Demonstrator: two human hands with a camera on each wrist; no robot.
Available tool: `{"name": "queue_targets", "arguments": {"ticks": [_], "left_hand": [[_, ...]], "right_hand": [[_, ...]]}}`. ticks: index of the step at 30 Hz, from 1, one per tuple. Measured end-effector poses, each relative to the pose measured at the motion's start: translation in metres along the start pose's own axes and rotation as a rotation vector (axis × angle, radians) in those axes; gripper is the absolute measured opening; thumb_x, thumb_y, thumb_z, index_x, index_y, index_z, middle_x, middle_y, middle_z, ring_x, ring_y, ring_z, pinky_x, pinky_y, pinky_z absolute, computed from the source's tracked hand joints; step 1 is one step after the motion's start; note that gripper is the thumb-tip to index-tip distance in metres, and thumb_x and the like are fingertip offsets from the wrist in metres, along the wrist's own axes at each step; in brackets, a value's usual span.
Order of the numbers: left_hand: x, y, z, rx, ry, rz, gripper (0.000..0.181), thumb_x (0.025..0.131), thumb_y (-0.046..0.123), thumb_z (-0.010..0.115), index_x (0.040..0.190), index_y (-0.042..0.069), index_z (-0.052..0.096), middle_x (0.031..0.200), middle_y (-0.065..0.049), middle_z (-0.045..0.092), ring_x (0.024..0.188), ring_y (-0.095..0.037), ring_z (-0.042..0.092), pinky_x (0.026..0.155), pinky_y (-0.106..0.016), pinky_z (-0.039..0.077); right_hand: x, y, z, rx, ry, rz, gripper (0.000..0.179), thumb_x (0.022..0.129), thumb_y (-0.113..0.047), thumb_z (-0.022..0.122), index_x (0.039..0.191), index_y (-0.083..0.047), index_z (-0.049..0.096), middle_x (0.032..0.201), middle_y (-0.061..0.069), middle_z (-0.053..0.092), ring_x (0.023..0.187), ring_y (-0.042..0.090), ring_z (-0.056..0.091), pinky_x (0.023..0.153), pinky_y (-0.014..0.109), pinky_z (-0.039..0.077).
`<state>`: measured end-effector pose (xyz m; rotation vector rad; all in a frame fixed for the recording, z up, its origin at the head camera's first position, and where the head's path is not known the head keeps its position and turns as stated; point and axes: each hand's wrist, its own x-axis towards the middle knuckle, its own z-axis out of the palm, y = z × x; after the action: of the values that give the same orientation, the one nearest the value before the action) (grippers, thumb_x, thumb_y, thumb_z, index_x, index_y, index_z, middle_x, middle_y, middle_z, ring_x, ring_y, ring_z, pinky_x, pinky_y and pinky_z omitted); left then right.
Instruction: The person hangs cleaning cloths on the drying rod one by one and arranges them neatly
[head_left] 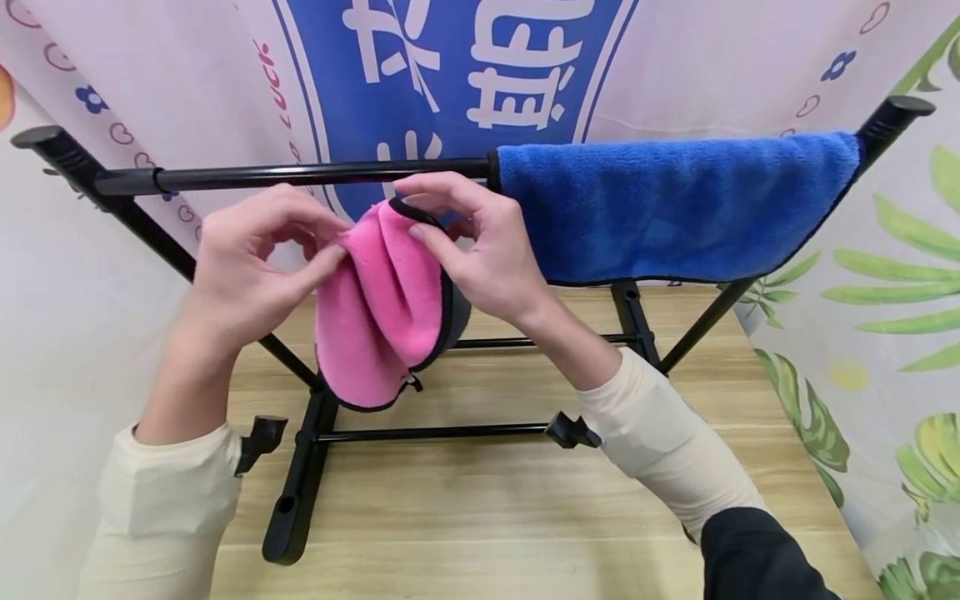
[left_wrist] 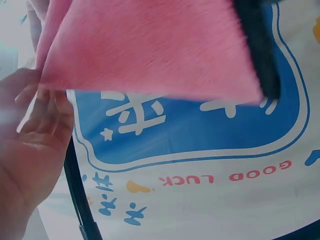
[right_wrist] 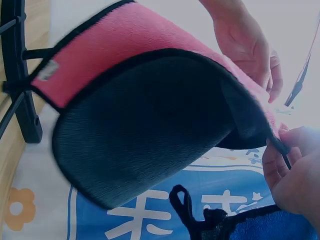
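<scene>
A pink towel (head_left: 382,292) with dark edging and a dark grey reverse side (right_wrist: 145,120) hangs folded between both hands, in front of the rack's top bar (head_left: 322,173). My left hand (head_left: 251,258) pinches its upper left edge between thumb and fingers. The right hand (head_left: 480,250) pinches the dark-trimmed upper right corner. In the left wrist view the pink side spreads past the left hand (left_wrist: 35,145). The right wrist view has the right hand (right_wrist: 297,170) gripping the trimmed edge, with a small white label (right_wrist: 48,70) at the far end.
A blue towel (head_left: 675,208) is draped over the right half of the bar. The black rack stands on a wooden table (head_left: 465,517), with lower rungs (head_left: 435,432) and feet (head_left: 288,517) below my hands. Behind hangs a printed curtain (head_left: 675,67); a leaf-patterned cloth (head_left: 900,317) is at right.
</scene>
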<state>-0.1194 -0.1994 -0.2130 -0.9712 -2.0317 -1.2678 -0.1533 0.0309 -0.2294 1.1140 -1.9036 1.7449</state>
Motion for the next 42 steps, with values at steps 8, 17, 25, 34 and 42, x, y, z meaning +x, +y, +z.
{"name": "queue_targets", "arguments": {"ticks": [8,17,25,34,42], "left_hand": [[-0.004,0.003,0.004,0.051,-0.164,-0.098,0.044,0.075,-0.028,0.075,0.115,-0.014,0.066,0.101,-0.007,0.07,0.079,-0.009,0.068,0.073,-0.017,0.058],[0.003,0.004,0.012,0.038,-0.176,-0.136,0.08,0.074,-0.029,0.074,0.147,-0.004,0.05,0.108,-0.007,0.062,0.078,-0.008,0.069,0.071,-0.017,0.059],[0.013,0.002,0.017,-0.025,-0.106,-0.098,0.05,0.088,-0.023,0.064,0.136,-0.01,0.06,0.092,-0.01,0.066,0.066,-0.009,0.069,0.061,-0.02,0.059],[0.022,-0.003,0.022,0.156,0.01,-0.021,0.023,0.093,-0.013,0.064,0.114,-0.009,0.072,0.07,-0.007,0.061,0.052,-0.003,0.052,0.05,-0.013,0.045],[0.024,0.006,0.024,0.205,0.152,-0.044,0.007,0.086,-0.01,0.076,0.092,-0.009,0.075,0.081,0.009,0.053,0.067,-0.004,0.051,0.053,-0.01,0.042]], "right_hand": [[0.006,0.001,0.003,0.015,-0.07,-0.029,0.025,0.095,0.008,0.067,0.12,0.009,0.069,0.12,0.017,0.073,0.109,0.015,0.071,0.077,0.03,0.059],[0.016,-0.002,0.002,0.126,-0.089,-0.071,0.019,0.095,0.013,0.064,0.113,0.016,0.068,0.112,0.024,0.072,0.108,0.025,0.072,0.099,0.037,0.057],[0.02,-0.006,-0.001,0.169,-0.09,-0.085,0.018,0.094,0.016,0.062,0.111,0.018,0.067,0.111,0.026,0.072,0.108,0.03,0.072,0.099,0.04,0.057],[0.02,-0.01,-0.003,0.157,-0.05,-0.076,0.02,0.095,0.016,0.062,0.114,0.018,0.066,0.113,0.025,0.071,0.108,0.028,0.073,0.098,0.04,0.058],[0.018,-0.018,-0.005,0.088,0.019,-0.09,0.017,0.095,0.014,0.063,0.111,0.015,0.067,0.11,0.023,0.074,0.107,0.026,0.073,0.095,0.038,0.059]]}}
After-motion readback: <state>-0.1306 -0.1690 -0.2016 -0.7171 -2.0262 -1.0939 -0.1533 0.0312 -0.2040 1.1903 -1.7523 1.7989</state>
